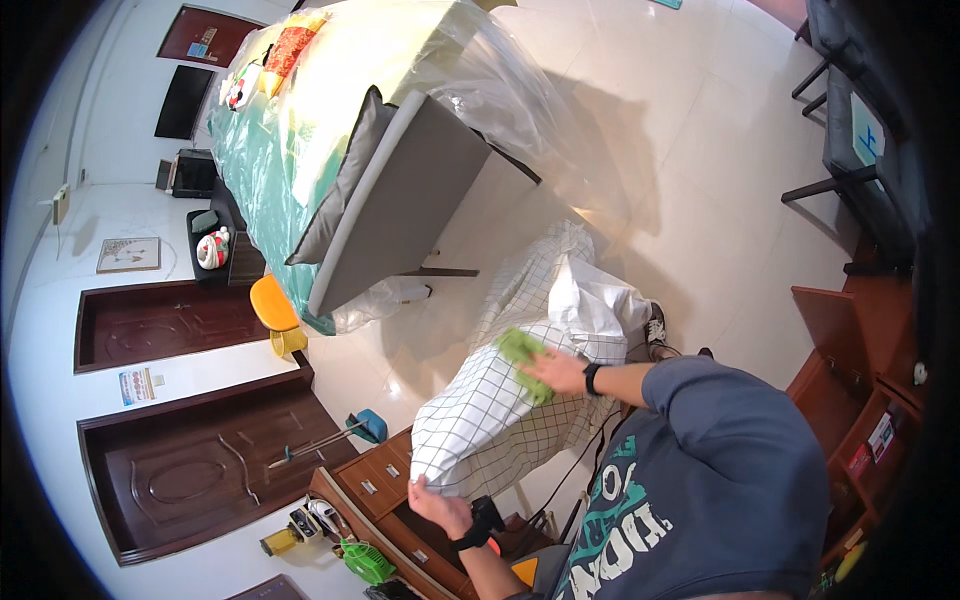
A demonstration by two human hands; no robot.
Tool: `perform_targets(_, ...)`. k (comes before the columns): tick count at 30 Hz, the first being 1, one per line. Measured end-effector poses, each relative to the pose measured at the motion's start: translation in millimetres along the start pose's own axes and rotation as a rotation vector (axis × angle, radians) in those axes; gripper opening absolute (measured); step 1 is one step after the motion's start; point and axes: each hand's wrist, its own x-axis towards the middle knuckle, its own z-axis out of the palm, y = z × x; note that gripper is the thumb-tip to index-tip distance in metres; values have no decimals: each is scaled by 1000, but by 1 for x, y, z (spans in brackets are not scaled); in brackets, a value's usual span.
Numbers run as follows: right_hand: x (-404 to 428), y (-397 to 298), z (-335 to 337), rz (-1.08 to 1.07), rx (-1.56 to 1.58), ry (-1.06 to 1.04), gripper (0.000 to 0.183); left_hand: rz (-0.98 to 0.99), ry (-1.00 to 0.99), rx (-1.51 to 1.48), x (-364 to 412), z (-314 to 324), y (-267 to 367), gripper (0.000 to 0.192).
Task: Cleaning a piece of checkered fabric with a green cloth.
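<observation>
A white plastic-looking sheet [465, 420] with a dark grid pattern hangs in front of me, draped down towards the floor. My left hand [441, 511] pinches its near left corner and holds it up. Against the upper face of the sheet, my right hand [556, 372] presses a green cloth [521, 349], which looks blurred. A plain white stretch of the sheet [592, 300] lies folded over on the far right side, near a dark shoe [656, 324].
Ahead stands a grey chair [405, 202] beside a plastic-covered table [300, 150]. To the left is a wooden desk [375, 480] with a green fan [366, 562]. Dark chairs [855, 135] and a reddish cabinet [832, 405] line the right. A dark cable [574, 461] runs below the sheet.
</observation>
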Motion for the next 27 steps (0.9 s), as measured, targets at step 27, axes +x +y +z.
perform_targets(27,-79,195,-12,1300,802,334,68,-21,92,-144,72,-63,59,30)
